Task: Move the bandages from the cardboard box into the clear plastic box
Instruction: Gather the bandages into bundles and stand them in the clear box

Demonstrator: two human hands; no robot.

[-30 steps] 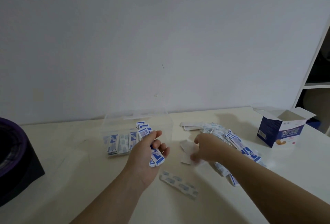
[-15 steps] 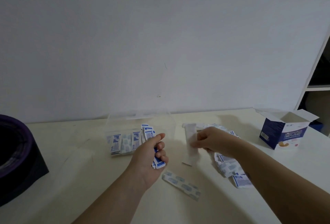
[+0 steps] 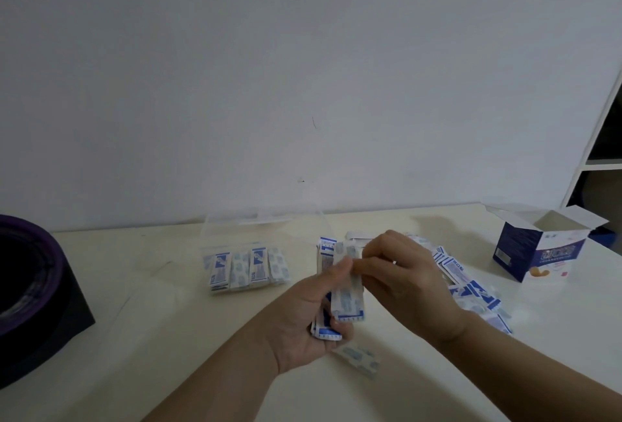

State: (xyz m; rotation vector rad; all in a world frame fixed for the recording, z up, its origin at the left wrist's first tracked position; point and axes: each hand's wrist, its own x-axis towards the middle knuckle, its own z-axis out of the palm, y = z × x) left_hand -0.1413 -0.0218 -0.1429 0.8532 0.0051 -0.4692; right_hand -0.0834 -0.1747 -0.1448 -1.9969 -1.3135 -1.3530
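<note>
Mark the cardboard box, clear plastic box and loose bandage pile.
cardboard box (image 3: 518, 250), head view, dark blue side face.
clear plastic box (image 3: 242, 231), head view, bare rear wall.
loose bandage pile (image 3: 454, 268), head view, top wrapper.

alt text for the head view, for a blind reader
The left hand holds a stack of wrapped bandages while the right hand pinches one, above a pale table. Behind-left, a clear plastic box holds a row of bandages; a loose pile and open cardboard box lie right.
</note>
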